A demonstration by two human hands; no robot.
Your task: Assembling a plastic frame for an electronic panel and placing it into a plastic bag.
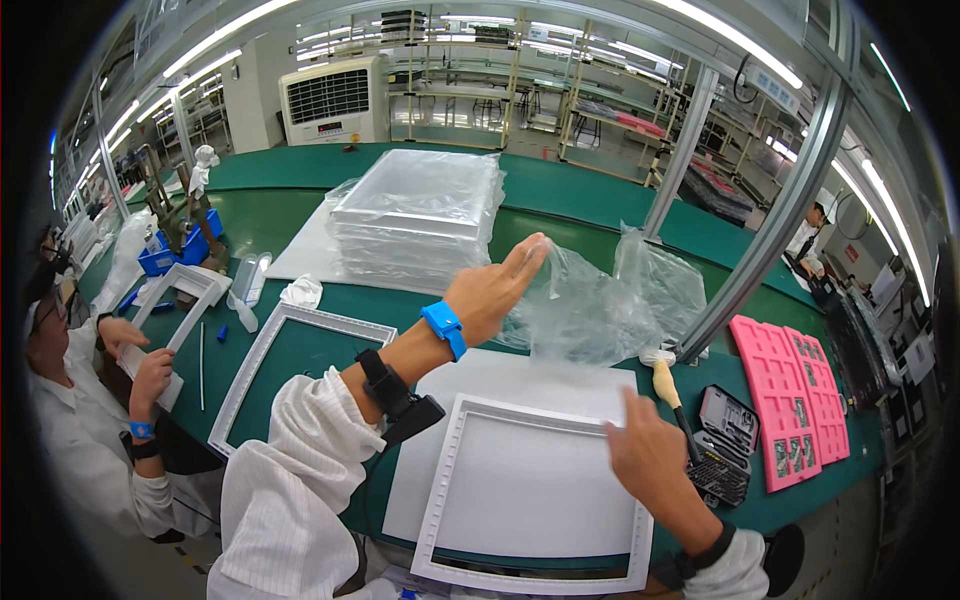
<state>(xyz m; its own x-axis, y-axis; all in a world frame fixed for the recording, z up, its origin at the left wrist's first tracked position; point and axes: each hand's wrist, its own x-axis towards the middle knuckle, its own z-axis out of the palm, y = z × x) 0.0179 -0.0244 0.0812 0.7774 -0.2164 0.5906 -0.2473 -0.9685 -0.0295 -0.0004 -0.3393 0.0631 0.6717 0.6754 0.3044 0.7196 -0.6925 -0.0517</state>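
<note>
My left hand [497, 291], reaching out over the far side of the bench, has its fingers pressed together at a crumpled clear plastic bag [585, 310], which rises to the fingertips. A blue band circles that wrist, with a black strap behind it. Below lies a white rectangular frame [447, 490] on a white sheet [415, 440]. Close to this frame's upper right corner is my right hand [652, 452]; motion smears its fingers, and I cannot make out anything in it. Beyond my left arm stands a stack of plastic-wrapped flat white panels [415, 220].
At left, a co-worker's hands [150, 375] hold a smaller white frame [185, 290]. Another white frame [245, 385] lies between us. To the right are a wooden-handled brush [665, 385], an opened bit case [725, 445], pink trays [790, 400] and a metal post [770, 210].
</note>
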